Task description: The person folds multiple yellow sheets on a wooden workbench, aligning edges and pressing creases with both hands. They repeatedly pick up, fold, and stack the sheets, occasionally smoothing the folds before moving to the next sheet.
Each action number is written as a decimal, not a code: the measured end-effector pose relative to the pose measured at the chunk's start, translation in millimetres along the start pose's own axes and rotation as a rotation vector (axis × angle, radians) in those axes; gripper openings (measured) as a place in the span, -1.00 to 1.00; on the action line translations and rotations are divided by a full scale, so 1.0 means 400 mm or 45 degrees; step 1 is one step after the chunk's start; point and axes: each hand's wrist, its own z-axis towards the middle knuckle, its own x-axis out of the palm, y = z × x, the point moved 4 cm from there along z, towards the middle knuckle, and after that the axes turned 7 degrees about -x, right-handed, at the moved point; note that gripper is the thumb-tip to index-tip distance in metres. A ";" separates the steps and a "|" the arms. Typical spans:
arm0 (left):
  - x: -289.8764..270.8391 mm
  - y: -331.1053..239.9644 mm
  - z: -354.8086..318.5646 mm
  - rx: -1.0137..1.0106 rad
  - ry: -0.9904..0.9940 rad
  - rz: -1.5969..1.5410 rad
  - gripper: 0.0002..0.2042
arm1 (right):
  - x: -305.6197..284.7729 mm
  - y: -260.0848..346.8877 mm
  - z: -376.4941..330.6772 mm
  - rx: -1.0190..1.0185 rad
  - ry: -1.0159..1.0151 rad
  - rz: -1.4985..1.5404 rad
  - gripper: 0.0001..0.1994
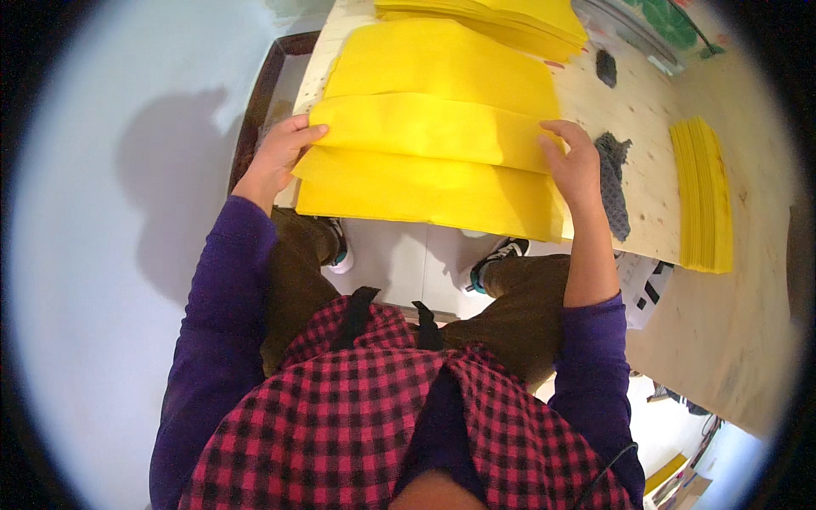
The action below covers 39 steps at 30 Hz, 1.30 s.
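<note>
A yellow felt-like sheet [425,125] is folded over in a band across the near end of a wooden table. More yellow cloth [416,191] lies under it, its front edge at the table's edge. My left hand [285,153] grips the left end of the folded band, thumb on top and the other fingers partly hidden below. At the opposite end, my right hand [576,161] holds the right edge with thumb and forefinger; its remaining fingers are mostly hidden.
Beyond the sheet lies a stack of yellow sheets [493,25]. A grey patterned cloth [614,183] and a small dark piece [606,68] rest on the wooden table [646,119]. Another yellow stack [704,195] stands by the right-hand board. The white wall [110,255] is at the left.
</note>
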 end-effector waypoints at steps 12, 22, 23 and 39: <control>-0.010 0.006 0.008 0.001 0.019 -0.013 -0.73 | 0.007 -0.142 -0.025 0.500 0.058 0.054 -0.68; -0.011 0.006 0.011 0.009 0.012 0.003 -0.72 | -0.006 -0.148 -0.028 0.528 0.019 0.132 -0.73; -0.011 0.005 0.012 -0.002 0.006 0.013 -0.72 | -0.008 -0.147 -0.026 0.508 -0.020 0.190 -0.74; -0.003 -0.001 0.003 0.011 -0.022 0.014 -0.76 | -0.110 -0.321 -0.091 0.646 0.188 -0.586 -0.80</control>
